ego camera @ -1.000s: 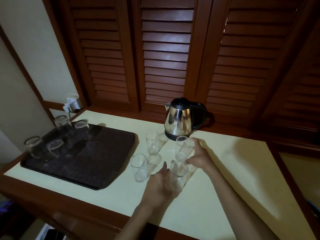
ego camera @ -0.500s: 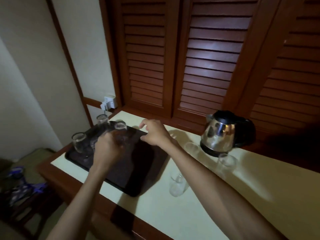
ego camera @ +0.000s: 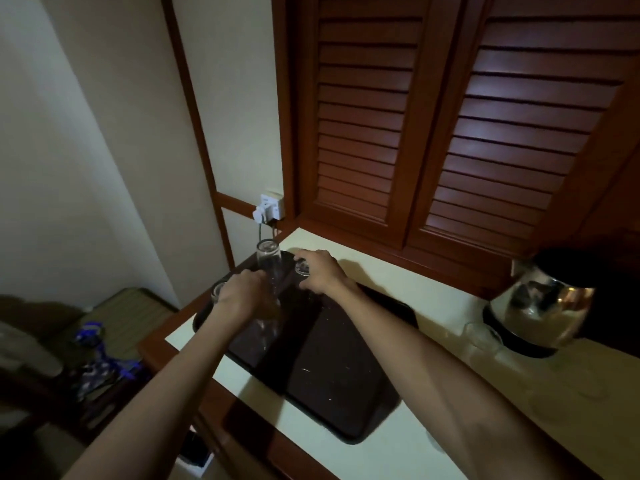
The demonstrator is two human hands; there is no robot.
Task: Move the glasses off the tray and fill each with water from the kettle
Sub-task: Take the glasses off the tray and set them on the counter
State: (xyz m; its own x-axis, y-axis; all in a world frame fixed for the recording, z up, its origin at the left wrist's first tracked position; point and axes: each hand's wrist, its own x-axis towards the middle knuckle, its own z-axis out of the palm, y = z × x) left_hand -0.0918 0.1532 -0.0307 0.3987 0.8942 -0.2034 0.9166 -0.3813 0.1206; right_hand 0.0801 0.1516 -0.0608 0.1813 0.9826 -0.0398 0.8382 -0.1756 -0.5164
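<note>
A dark tray (ego camera: 332, 375) lies on the pale counter. At its far end stand upturned clear glasses. My left hand (ego camera: 242, 296) curls round one glass (ego camera: 272, 306) near the tray's left rim. My right hand (ego camera: 320, 271) grips another glass (ego camera: 302, 268) from above. A third glass (ego camera: 267, 256) stands free between and behind the hands, and a fourth (ego camera: 217, 293) shows only partly behind my left hand. The steel kettle (ego camera: 543, 303) sits on its black base at the right, with one glass (ego camera: 481, 336) faintly visible on the counter in front of it.
A wall socket with a white plug (ego camera: 268, 211) sits just behind the tray. Brown louvred doors (ego camera: 450, 133) rise behind the counter. The counter's wooden edge (ego camera: 242, 427) runs along the front, with a low chair and bags (ego camera: 100, 368) beyond the left end.
Both hands left the glasses by the kettle and reached left to the tray's far end, where each now closes on a glass. The view swung left with them.
</note>
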